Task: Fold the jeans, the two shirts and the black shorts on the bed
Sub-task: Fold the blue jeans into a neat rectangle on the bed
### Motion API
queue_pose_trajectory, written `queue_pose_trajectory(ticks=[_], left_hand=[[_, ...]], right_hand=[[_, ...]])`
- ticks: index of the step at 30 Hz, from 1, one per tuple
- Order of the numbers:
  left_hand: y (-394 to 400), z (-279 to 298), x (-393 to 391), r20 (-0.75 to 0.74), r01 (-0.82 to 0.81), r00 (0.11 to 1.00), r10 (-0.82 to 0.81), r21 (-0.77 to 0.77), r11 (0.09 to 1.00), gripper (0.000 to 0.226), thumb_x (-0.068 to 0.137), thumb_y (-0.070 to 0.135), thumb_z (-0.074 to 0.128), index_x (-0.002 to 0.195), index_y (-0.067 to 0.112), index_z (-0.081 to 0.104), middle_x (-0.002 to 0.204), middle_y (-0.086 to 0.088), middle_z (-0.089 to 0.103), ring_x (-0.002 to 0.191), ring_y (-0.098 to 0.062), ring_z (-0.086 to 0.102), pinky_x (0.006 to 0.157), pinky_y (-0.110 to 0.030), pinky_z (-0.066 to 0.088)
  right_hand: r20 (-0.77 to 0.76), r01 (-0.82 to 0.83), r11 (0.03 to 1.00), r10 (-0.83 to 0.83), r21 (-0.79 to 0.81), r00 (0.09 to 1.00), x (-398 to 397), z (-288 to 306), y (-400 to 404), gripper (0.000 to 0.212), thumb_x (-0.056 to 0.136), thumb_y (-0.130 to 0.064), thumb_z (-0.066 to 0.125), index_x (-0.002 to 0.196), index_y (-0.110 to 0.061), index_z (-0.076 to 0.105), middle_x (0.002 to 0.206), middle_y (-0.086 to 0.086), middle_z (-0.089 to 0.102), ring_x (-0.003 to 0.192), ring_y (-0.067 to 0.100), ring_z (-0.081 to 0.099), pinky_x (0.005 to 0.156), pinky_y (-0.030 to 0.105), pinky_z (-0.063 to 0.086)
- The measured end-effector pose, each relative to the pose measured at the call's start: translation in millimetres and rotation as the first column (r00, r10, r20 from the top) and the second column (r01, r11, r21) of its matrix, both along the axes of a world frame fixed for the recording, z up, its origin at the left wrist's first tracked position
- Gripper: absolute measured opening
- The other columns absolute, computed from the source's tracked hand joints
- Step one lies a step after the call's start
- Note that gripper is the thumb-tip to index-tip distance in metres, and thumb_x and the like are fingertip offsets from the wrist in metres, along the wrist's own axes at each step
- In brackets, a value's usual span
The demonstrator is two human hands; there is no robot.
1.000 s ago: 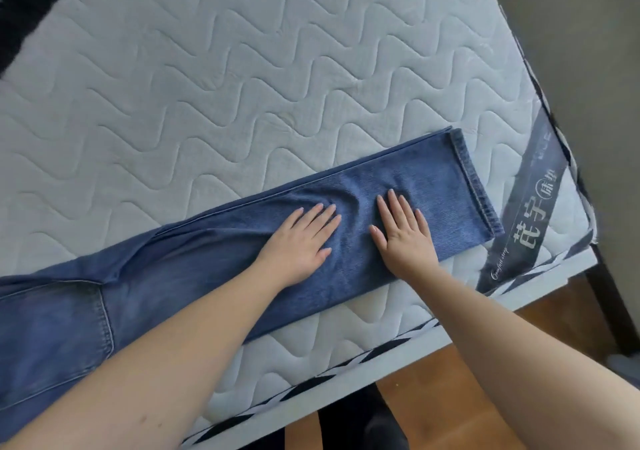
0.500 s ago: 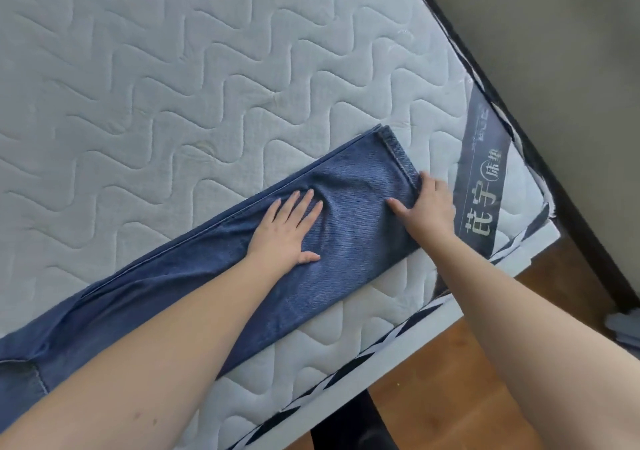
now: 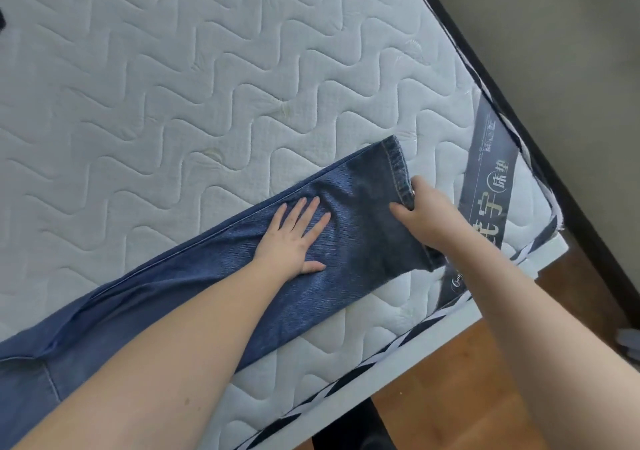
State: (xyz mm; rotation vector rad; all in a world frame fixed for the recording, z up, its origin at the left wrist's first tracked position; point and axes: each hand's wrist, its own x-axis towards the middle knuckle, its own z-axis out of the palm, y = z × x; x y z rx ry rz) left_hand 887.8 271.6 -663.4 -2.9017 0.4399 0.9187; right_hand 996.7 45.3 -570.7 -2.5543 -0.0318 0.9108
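Blue jeans [image 3: 360,207] lie folded lengthwise on the white quilted mattress [image 3: 207,86], legs stacked and running from the lower left to the hem at the right. My left hand [image 3: 294,238] rests flat on the leg with straight, spread fingers. At the hem, my right hand [image 3: 422,214] grips the cuff, thumb on top of the denim and fingers curled round the edge. The waist end is cut off at the lower left. No shirts are in view; a dark scrap shows at the far left edge.
A grey label [image 3: 488,186] with white characters sits on the mattress corner to the right of the hem. The mattress edge [image 3: 398,363] with black-and-white piping runs along the near side. Wooden floor [image 3: 467,397] lies below, and a grey wall [image 3: 554,51] stands to the right.
My right hand slid from the leg's middle to the hem and took hold of the cuff. My left hand stayed flat on the leg. The camera swung, shifting the view.
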Motion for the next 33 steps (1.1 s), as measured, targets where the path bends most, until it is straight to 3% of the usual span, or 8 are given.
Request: queue_pose_trajectory(ticks=[4, 6, 8, 15, 18, 22, 30, 33], left_hand=[[-1, 7, -12, 0.148, -0.009, 0.989, 0.029, -0.141, 0.99, 0.083, 0.091, 0.058, 0.054, 0.157, 0.031, 0.012, 0.164, -0.015, 0.004, 0.151, -0.03, 0.011, 0.12, -0.05, 0.014], [5, 12, -25, 0.288, 0.0, 0.955, 0.069, -0.235, 0.972, 0.071, 0.084, 0.041, 0.072, 0.147, 0.025, 0.044, 0.155, -0.015, 0.038, 0.141, -0.031, 0.04, 0.112, -0.049, 0.035], [17, 17, -42, 0.365, -0.029, 0.921, 0.138, -0.288, 0.957, 0.065, 0.082, 0.024, 0.076, 0.142, 0.019, 0.051, 0.148, -0.015, 0.047, 0.135, -0.033, 0.047, 0.108, -0.049, 0.04], [115, 44, -123, 0.442, -0.36, 0.788, 0.428, -0.231, 0.904, 0.063, 0.086, 0.007, 0.063, 0.146, 0.01, 0.044, 0.147, -0.016, 0.046, 0.136, -0.033, 0.043, 0.111, -0.049, 0.036], [168, 46, -178, 0.416, -0.554, 0.693, 0.589, -0.215, 0.804, 0.061, 0.089, 0.012, 0.061, 0.147, 0.009, 0.042, 0.147, -0.018, 0.045, 0.138, -0.035, 0.04, 0.111, -0.051, 0.035], [219, 44, -249, 0.346, -0.759, 0.562, 0.751, -0.143, 0.635, 0.063, 0.095, 0.025, 0.056, 0.151, 0.009, 0.034, 0.153, -0.016, 0.039, 0.142, -0.032, 0.034, 0.114, -0.05, 0.031], [240, 31, -322, 0.201, -0.786, 0.577, 0.792, -0.126, 0.605, 0.065, 0.096, 0.035, 0.054, 0.153, 0.014, 0.031, 0.161, -0.005, 0.026, 0.148, -0.022, 0.025, 0.119, -0.045, 0.02], [247, 32, -332, 0.204, -0.794, 0.555, 0.807, -0.161, 0.587, 0.062, 0.095, 0.029, 0.055, 0.152, 0.015, 0.035, 0.161, -0.004, 0.028, 0.147, -0.023, 0.027, 0.119, -0.046, 0.019]], right_hand=[[0.053, -0.015, 0.997, 0.011, 0.081, 0.999, -29, 32, 24, 0.025, 0.098, -0.027, 0.05, 0.121, -0.02, 0.046, 0.098, -0.001, 0.059, 0.09, 0.027, 0.056, 0.077, 0.038, 0.047], [0.09, -0.023, 0.993, 0.013, 0.118, 0.996, -45, 49, 39, 0.031, 0.099, -0.026, 0.046, 0.13, -0.026, 0.043, 0.099, -0.003, 0.063, 0.093, 0.027, 0.058, 0.078, 0.041, 0.048], [0.092, -0.045, 0.991, 0.033, 0.127, 0.995, -62, 65, 59, 0.04, 0.1, -0.027, 0.042, 0.139, -0.033, 0.036, 0.096, 0.0, 0.065, 0.09, 0.03, 0.059, 0.075, 0.042, 0.049], [0.095, -0.136, 0.978, 0.122, 0.158, 0.988, -138, 83, 141, 0.058, 0.104, -0.027, 0.031, 0.155, -0.04, 0.005, 0.092, 0.007, 0.064, 0.084, 0.035, 0.06, 0.071, 0.041, 0.048], [0.098, -0.213, 0.973, 0.204, 0.093, 0.974, -167, 78, 177, 0.057, 0.105, -0.027, 0.029, 0.155, -0.039, 0.004, 0.082, 0.005, 0.06, 0.069, 0.03, 0.052, 0.061, 0.037, 0.04], [0.11, -0.267, 0.963, 0.262, 0.033, 0.959, -207, 66, 219, 0.055, 0.105, -0.029, 0.025, 0.155, -0.037, 0.004, 0.086, 0.006, 0.066, 0.077, 0.033, 0.06, 0.067, 0.039, 0.047], [0.083, -0.444, 0.889, 0.454, -0.114, 0.887, -271, 56, 294, 0.056, 0.105, -0.025, 0.027, 0.156, -0.029, 0.006, 0.091, 0.007, 0.064, 0.071, 0.028, 0.046, 0.064, 0.035, 0.035], [0.068, -0.498, 0.853, 0.513, -0.158, 0.856, -294, 56, 318, 0.057, 0.104, -0.023, 0.027, 0.156, -0.026, 0.004, 0.072, -0.003, 0.046, 0.067, 0.025, 0.043, 0.061, 0.034, 0.033]])
